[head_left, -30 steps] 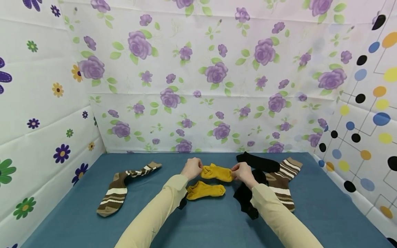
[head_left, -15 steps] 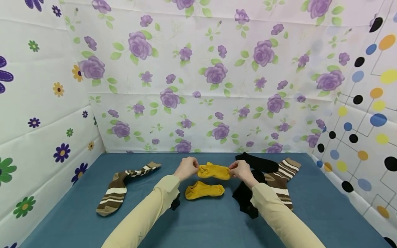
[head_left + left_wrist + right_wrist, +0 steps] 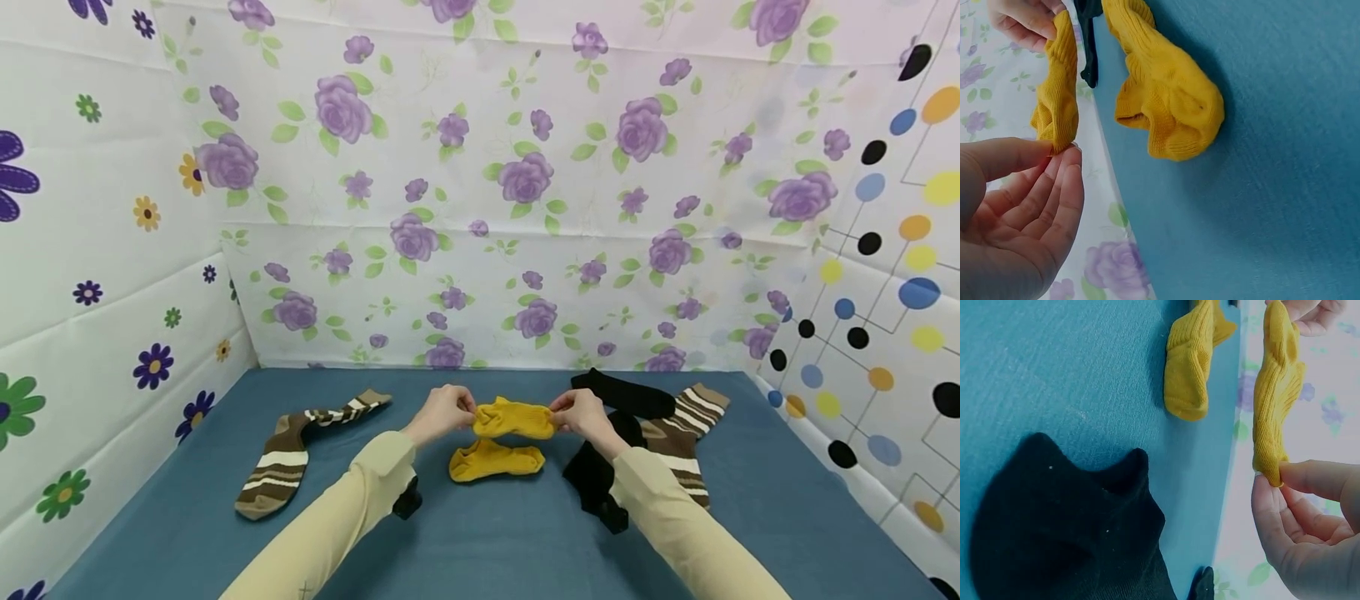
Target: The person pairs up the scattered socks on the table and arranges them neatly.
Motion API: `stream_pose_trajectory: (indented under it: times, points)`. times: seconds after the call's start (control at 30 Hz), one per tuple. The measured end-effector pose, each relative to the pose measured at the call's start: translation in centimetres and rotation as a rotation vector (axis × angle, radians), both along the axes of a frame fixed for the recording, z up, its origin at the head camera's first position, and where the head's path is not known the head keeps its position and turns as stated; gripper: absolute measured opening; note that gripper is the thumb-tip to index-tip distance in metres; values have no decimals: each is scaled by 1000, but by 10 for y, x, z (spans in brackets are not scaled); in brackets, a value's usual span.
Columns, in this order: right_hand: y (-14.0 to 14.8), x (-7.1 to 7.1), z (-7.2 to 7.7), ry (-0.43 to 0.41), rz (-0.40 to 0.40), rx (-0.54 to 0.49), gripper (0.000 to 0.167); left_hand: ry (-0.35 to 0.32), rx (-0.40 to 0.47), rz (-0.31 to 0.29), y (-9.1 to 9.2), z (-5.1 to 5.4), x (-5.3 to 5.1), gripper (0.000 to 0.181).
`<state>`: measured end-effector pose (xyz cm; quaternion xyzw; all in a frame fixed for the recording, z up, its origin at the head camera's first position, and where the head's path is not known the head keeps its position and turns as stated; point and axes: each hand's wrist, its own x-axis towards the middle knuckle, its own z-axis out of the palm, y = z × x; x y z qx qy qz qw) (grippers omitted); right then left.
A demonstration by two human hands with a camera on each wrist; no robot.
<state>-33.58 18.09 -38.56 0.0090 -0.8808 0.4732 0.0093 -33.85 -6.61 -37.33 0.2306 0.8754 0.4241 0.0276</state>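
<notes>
A short yellow sock (image 3: 513, 419) hangs stretched between my two hands. My left hand (image 3: 444, 412) pinches one end of it between thumb and fingertips, as the left wrist view shows. At the other end, my right hand (image 3: 587, 416) pinches the sock the same way with thumb and fingers. Just below it in the head view, a matching yellow sock (image 3: 495, 462) lies sideways on the blue cloth, apart from both hands. The held sock appears raised above the cloth in both wrist views.
One brown striped sock (image 3: 277, 467) lies at left, bent and twisted. At right are a black sock (image 3: 622, 393), a second black sock (image 3: 588, 471) partly behind my right arm, and another striped sock (image 3: 678, 450). Patterned cloth walls (image 3: 480, 275) edge the blue table (image 3: 480, 550).
Both hands have shifted a little to the left with the yellow sock, the left hand more than the right. The other socks stay in place.
</notes>
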Motion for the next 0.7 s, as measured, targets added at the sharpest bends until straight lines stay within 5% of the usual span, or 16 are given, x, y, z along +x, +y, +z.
stream_pose_trajectory:
  times: [0.33, 0.7]
  points:
    - [-2, 9, -2, 28, 53, -17, 10, -68, 63, -48, -11, -1, 11, 4]
    - [-6, 15, -3, 42, 106, -14, 8, -71, 48, -98, -22, -7, 15, 4]
